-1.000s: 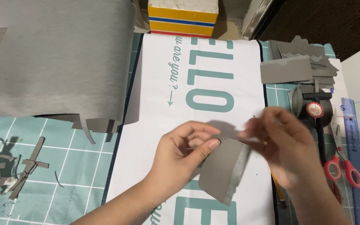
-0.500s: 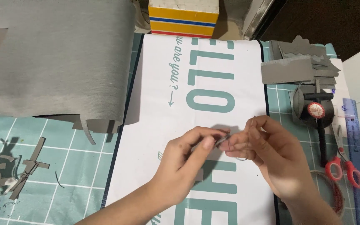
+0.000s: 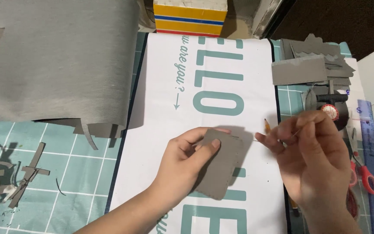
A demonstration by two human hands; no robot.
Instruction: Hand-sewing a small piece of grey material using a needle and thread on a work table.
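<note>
Head view: left hand (image 3: 182, 156) pinches grey felt piece (image 3: 219, 162), long axis running toward the wearer. Right hand (image 3: 314, 156), just right of it, fingers pinched, apparently drawing thread taut.

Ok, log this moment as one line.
left hand: holds grey felt piece | right hand: pinches thread, pulled taut from piece edge | under: white banner | nearby: pencil, scissors
</note>
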